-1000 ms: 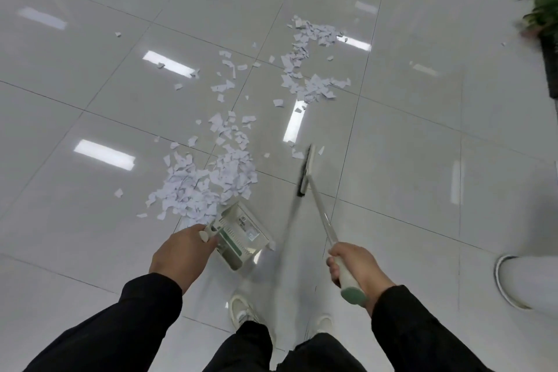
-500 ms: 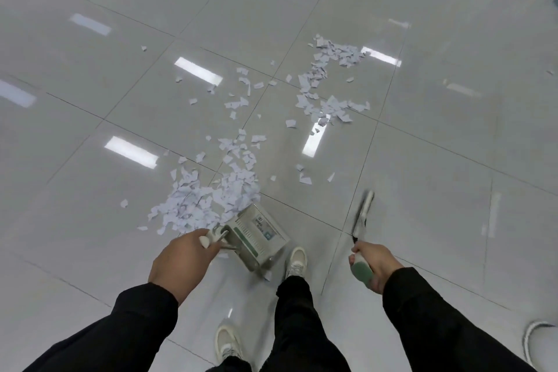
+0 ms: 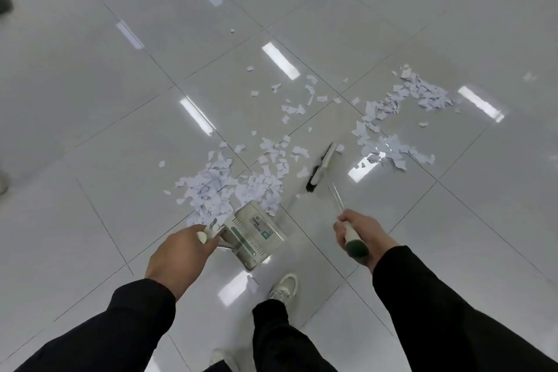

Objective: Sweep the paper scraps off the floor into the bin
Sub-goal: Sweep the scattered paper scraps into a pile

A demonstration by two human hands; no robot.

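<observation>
On the left, our left hand [image 3: 178,251] has its fingers curled round the white handle of the metal dustpan [image 3: 256,235], which rests on the glossy tiled floor [image 3: 90,100] with its mouth against the nearest heap of paper scraps [image 3: 211,190]. More scraps trail up and to the right — a second cluster lies well beyond the broom head [image 3: 320,167]. Our right hand [image 3: 359,231] grips the broom's green-tipped handle, fingers wrapped tight round it, the bristles down on the floor between the two heaps. One white shoe [image 3: 283,287] shows below the dustpan.
</observation>
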